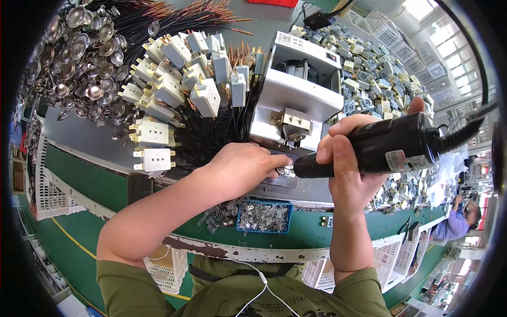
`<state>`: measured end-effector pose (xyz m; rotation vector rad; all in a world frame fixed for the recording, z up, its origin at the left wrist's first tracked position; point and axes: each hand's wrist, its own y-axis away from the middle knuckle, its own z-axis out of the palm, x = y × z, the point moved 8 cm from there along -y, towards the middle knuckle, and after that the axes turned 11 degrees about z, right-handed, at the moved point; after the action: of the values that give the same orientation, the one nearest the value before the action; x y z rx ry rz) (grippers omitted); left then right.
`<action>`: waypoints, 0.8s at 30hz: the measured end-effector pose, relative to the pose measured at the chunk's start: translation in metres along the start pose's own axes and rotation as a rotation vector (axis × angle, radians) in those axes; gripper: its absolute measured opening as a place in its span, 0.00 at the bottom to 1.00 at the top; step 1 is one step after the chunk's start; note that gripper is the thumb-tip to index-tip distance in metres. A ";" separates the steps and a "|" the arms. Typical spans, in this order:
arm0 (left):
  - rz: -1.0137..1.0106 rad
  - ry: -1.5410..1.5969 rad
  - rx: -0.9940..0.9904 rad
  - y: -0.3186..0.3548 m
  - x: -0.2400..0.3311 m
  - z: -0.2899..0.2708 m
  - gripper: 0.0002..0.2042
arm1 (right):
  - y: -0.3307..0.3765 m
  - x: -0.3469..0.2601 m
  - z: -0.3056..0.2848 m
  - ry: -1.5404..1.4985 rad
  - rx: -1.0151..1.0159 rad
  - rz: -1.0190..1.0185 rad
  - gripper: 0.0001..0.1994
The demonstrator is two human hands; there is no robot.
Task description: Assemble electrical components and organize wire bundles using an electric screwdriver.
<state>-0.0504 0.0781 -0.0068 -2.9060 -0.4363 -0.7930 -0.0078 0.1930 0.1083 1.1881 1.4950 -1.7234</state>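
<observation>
My right hand (351, 171) is wrapped round a black electric screwdriver (398, 140), held almost level with its nose pointing left. A thick black cable leaves its rear end. At the nose, my left hand (245, 166) pinches a small pale part with metal on it (285, 171), low over the metal plate in front of the machine. Fingers and the tool hide most of that part, and the bit's tip cannot be made out. Just behind my hands stands a white, box-shaped machine (303, 98) with a metal fixture at its front.
Cream-and-grey terminal blocks on black wires (182, 74) pile up left of the machine, beside round metal caps (79, 58). More small blocks (380, 79) heap at the right. A blue tray (264, 216) of small metal pieces sits at the green bench's near edge. Another person (457, 222) is far right.
</observation>
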 end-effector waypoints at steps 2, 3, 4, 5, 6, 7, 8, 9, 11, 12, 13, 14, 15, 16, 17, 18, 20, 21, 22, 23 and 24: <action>0.005 -0.002 -0.008 0.002 0.000 0.002 0.15 | 0.002 0.000 0.002 0.022 0.000 -0.016 0.50; 0.014 -0.009 0.011 0.003 0.000 0.001 0.16 | 0.003 0.001 0.003 0.019 0.011 -0.004 0.49; 0.026 -0.017 0.032 0.002 0.001 -0.001 0.16 | 0.003 0.002 0.003 0.020 0.022 0.004 0.49; 0.027 -0.015 0.033 0.002 0.001 -0.001 0.16 | 0.004 0.003 0.001 0.013 0.029 -0.007 0.48; 0.026 -0.012 0.029 0.002 0.001 -0.001 0.16 | 0.004 0.004 0.001 0.015 0.029 -0.007 0.48; 0.026 -0.007 0.024 0.001 0.001 0.000 0.16 | 0.005 0.005 0.000 0.015 0.039 0.002 0.48; 0.028 -0.003 0.022 0.001 0.002 0.000 0.16 | 0.006 0.006 0.000 0.015 0.049 0.011 0.48; 0.030 -0.017 0.019 0.000 0.003 0.000 0.15 | 0.006 0.007 0.001 0.018 0.051 0.014 0.48; 0.030 -0.026 0.011 0.001 0.003 0.001 0.15 | 0.004 0.005 0.004 -0.019 0.028 0.007 0.49; 0.046 -0.032 0.034 0.002 0.003 0.000 0.15 | 0.004 0.003 0.005 -0.018 0.031 0.012 0.49; 0.060 -0.039 0.057 0.003 0.003 -0.001 0.15 | 0.004 0.003 0.007 -0.017 0.023 0.035 0.50; 0.059 -0.037 0.054 0.004 0.003 0.000 0.15 | 0.004 0.004 0.008 -0.016 0.016 0.058 0.51; 0.066 -0.056 0.064 0.005 0.003 0.000 0.15 | 0.004 0.006 0.008 -0.018 0.018 0.062 0.51; 0.077 -0.076 0.075 0.006 0.005 -0.001 0.15 | 0.004 0.005 0.008 0.024 0.006 0.048 0.51; 0.077 -0.075 0.072 0.006 0.005 0.000 0.15 | 0.004 0.004 0.008 0.066 -0.005 0.034 0.52; 0.085 -0.103 0.072 0.006 0.007 0.000 0.15 | 0.004 0.004 0.009 0.107 -0.016 0.020 0.52; 0.092 -0.135 0.065 0.008 0.007 0.002 0.16 | 0.003 0.001 0.010 0.126 -0.049 0.023 0.53; 0.107 -0.197 0.131 0.010 0.011 -0.002 0.16 | 0.003 -0.002 0.009 0.174 -0.044 0.016 0.52; 0.129 -0.258 0.200 0.010 0.017 -0.006 0.16 | 0.003 -0.008 0.006 0.229 -0.036 0.004 0.52; 0.124 -0.259 0.193 0.013 0.023 -0.008 0.16 | 0.003 -0.013 0.004 0.222 -0.035 0.009 0.52; 0.135 -0.329 0.242 0.018 0.035 -0.018 0.12 | 0.002 -0.023 -0.002 0.160 0.000 0.006 0.50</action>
<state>-0.0246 0.0667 0.0263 -2.7990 -0.3304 -0.2238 0.0051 0.1915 0.1278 1.3565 1.5826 -1.6569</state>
